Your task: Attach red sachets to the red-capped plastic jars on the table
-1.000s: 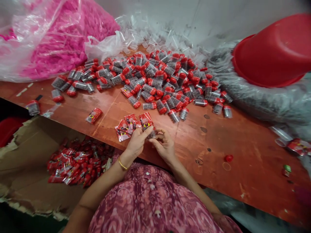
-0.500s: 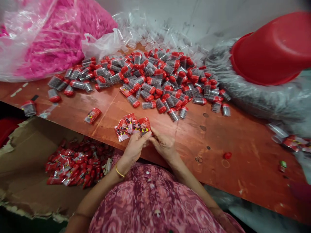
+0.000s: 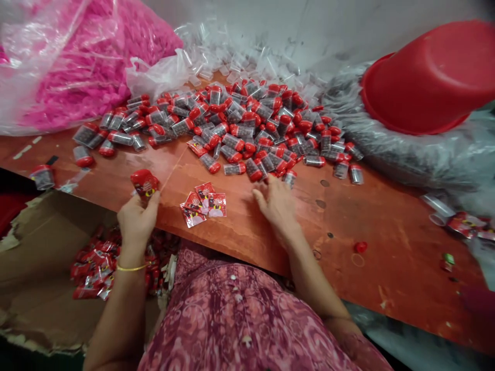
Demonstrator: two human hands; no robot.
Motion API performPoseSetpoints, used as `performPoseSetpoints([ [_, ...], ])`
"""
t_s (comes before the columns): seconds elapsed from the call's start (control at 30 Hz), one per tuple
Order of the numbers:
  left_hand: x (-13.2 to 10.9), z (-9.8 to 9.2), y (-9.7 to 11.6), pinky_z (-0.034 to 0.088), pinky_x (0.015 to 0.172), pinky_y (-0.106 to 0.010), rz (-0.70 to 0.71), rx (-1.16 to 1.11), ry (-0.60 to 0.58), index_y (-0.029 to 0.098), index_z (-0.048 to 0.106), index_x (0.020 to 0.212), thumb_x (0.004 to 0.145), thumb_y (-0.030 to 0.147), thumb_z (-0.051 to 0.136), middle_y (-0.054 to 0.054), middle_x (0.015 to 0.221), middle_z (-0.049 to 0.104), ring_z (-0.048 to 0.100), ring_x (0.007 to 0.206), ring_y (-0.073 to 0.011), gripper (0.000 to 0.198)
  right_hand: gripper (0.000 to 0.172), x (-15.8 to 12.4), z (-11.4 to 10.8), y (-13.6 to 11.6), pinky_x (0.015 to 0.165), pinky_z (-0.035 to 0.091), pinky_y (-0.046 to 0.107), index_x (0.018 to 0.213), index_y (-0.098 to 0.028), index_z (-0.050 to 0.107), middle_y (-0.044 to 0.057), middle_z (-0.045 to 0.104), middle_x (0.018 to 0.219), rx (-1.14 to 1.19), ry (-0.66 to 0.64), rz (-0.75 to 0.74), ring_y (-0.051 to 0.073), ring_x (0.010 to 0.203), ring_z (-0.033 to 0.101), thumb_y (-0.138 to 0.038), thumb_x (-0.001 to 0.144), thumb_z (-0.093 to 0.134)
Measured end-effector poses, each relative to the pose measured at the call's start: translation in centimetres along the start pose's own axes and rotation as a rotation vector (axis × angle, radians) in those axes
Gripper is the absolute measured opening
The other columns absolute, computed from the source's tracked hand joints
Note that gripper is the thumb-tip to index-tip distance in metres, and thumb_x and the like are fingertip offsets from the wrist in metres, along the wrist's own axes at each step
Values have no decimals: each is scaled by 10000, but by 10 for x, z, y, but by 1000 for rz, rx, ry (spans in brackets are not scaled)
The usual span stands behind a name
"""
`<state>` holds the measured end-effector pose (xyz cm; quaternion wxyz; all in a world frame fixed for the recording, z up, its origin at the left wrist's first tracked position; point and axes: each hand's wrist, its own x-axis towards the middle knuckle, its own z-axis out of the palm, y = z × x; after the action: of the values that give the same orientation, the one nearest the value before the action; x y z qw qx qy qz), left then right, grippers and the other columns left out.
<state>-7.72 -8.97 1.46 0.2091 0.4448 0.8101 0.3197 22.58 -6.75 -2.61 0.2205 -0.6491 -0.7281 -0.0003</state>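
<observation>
My left hand (image 3: 136,219) holds a red wrapped tube (image 3: 144,183) at the table's front edge, above the cardboard box (image 3: 34,288). My right hand (image 3: 276,203) reaches forward with fingers spread, its tips at the near edge of a big pile of small clear tubes with red caps (image 3: 240,126); whether it touches one I cannot tell. Between my hands a few flat red printed sleeves (image 3: 204,202) lie on the brown wooden table (image 3: 386,242).
The box at lower left holds several red wrapped tubes (image 3: 96,263). A bag of pink pieces (image 3: 77,62) lies at far left, empty clear tubes (image 3: 247,56) at the back, a tilted red basin (image 3: 429,77) on a grey plastic bag at right. A loose red cap (image 3: 361,247) lies on the table.
My hands were together over the sleeves working on one tube. Now the left hand has swung left with the wrapped tube, and the right hand has reached forward to the pile.
</observation>
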Motion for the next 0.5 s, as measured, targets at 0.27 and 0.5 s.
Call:
performPoseSetpoints([
  [0.27, -4, 18, 4, 127, 1074, -648, 423, 356, 159, 83, 472, 1294, 822, 355, 514, -229, 1491, 275, 147, 1395, -412, 546, 378, -29, 14, 15, 894, 373, 450, 1232, -132, 532, 165, 594, 1181, -159, -45, 16, 287, 1011, 527, -243, 894, 402],
  [0.5, -39, 84, 26, 205, 1076, -612, 761, 394, -285, 267, 694, 1044, 860, 377, 493, -96, 1388, 494, 324, 1351, -344, 295, 370, -53, 15, -9, 983, 337, 475, 1204, -131, 546, 177, 554, 1245, -7, 49, -32, 283, 1162, 461, -302, 899, 426],
])
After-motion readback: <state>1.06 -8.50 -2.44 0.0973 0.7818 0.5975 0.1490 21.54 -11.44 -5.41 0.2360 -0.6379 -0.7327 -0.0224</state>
